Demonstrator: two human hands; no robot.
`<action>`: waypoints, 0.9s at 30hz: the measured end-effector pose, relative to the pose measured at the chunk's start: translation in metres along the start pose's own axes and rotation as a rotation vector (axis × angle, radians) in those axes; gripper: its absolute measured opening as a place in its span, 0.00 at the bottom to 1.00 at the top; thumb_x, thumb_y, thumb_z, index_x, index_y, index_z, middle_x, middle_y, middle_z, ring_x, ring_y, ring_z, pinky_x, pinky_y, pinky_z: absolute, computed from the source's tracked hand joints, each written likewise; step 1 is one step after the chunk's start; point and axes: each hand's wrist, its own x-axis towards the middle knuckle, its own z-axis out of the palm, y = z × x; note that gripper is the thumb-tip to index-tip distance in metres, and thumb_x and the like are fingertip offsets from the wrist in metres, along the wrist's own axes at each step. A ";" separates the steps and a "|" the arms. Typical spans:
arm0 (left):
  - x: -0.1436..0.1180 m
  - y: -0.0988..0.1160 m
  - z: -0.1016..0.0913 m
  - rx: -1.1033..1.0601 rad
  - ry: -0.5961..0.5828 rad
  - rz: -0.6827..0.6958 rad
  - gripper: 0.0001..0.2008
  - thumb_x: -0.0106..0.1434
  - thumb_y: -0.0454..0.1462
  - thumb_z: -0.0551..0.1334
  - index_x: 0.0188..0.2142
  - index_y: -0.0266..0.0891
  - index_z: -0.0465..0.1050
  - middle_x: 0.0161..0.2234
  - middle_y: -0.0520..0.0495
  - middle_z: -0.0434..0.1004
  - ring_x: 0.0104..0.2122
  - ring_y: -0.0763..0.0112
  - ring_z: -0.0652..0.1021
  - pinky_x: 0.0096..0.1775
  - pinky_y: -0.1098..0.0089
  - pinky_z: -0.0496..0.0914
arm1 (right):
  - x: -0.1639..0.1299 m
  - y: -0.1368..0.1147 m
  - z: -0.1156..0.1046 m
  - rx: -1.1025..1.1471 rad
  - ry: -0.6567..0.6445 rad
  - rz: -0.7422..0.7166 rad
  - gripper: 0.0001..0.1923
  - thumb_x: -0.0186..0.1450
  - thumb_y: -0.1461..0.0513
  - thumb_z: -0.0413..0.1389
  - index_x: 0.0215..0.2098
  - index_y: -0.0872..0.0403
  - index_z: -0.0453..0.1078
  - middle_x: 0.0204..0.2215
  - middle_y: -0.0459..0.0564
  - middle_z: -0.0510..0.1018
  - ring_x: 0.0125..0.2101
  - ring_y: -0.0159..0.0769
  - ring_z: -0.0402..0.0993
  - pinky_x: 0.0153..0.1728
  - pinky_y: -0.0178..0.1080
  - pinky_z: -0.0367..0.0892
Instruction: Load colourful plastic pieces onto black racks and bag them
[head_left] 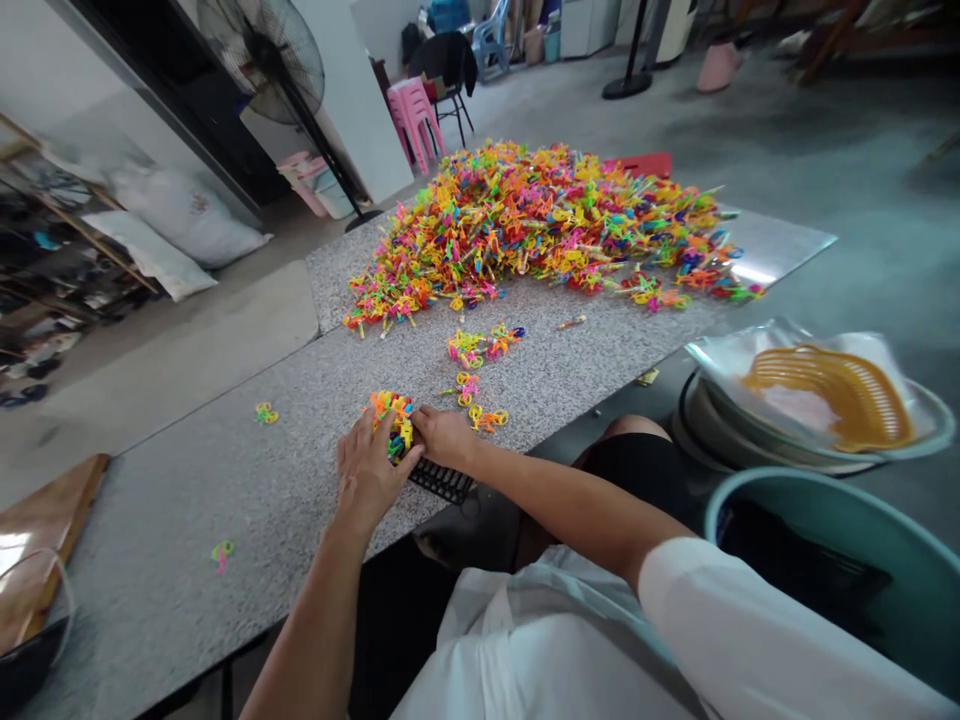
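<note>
At near edge of bench (225, 470): left hand (367, 470) and right hand (444, 436) cupped together around small clump of coloured plastic pieces (393, 418), pressing it onto black gridded tray (442, 482) (probably to seat pieces in slots). Both hands half-closed on the clump, not clenched. Big pile (547, 225) kept well apart at far side, small batches (472, 365) between, within reach. Orange basket (832, 395) off to right.
</note>
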 end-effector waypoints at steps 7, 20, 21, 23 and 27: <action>-0.001 0.001 -0.003 -0.041 -0.015 -0.016 0.37 0.68 0.55 0.66 0.71 0.42 0.68 0.75 0.29 0.61 0.74 0.37 0.62 0.71 0.35 0.56 | -0.006 -0.002 -0.007 0.023 0.074 0.110 0.17 0.82 0.57 0.46 0.58 0.57 0.70 0.52 0.60 0.81 0.46 0.44 0.80 0.46 0.41 0.72; -0.001 0.023 -0.037 -0.993 -0.024 -0.329 0.26 0.63 0.53 0.69 0.52 0.39 0.82 0.37 0.45 0.86 0.37 0.61 0.84 0.43 0.63 0.78 | -0.058 -0.010 -0.026 0.463 0.197 -0.069 0.08 0.74 0.57 0.59 0.42 0.54 0.77 0.36 0.48 0.81 0.33 0.33 0.74 0.38 0.34 0.66; -0.001 0.023 -0.037 -1.094 -0.046 -0.370 0.27 0.62 0.53 0.70 0.53 0.37 0.81 0.34 0.47 0.85 0.33 0.63 0.83 0.39 0.65 0.77 | -0.060 -0.011 -0.027 0.567 0.192 -0.064 0.10 0.74 0.56 0.59 0.40 0.53 0.77 0.34 0.47 0.81 0.31 0.32 0.73 0.35 0.33 0.65; -0.001 0.024 -0.038 -1.258 -0.084 -0.417 0.29 0.59 0.52 0.72 0.54 0.36 0.80 0.29 0.49 0.82 0.29 0.67 0.80 0.34 0.68 0.74 | -0.064 -0.012 -0.028 0.744 0.155 -0.037 0.14 0.73 0.52 0.59 0.39 0.53 0.77 0.30 0.45 0.78 0.28 0.32 0.70 0.31 0.33 0.63; -0.001 0.026 -0.042 -1.374 -0.179 -0.446 0.29 0.56 0.51 0.76 0.50 0.35 0.81 0.27 0.50 0.79 0.26 0.71 0.77 0.30 0.71 0.71 | -0.067 -0.010 -0.027 0.933 0.082 0.034 0.17 0.68 0.48 0.63 0.37 0.53 0.78 0.28 0.44 0.76 0.26 0.30 0.67 0.28 0.32 0.63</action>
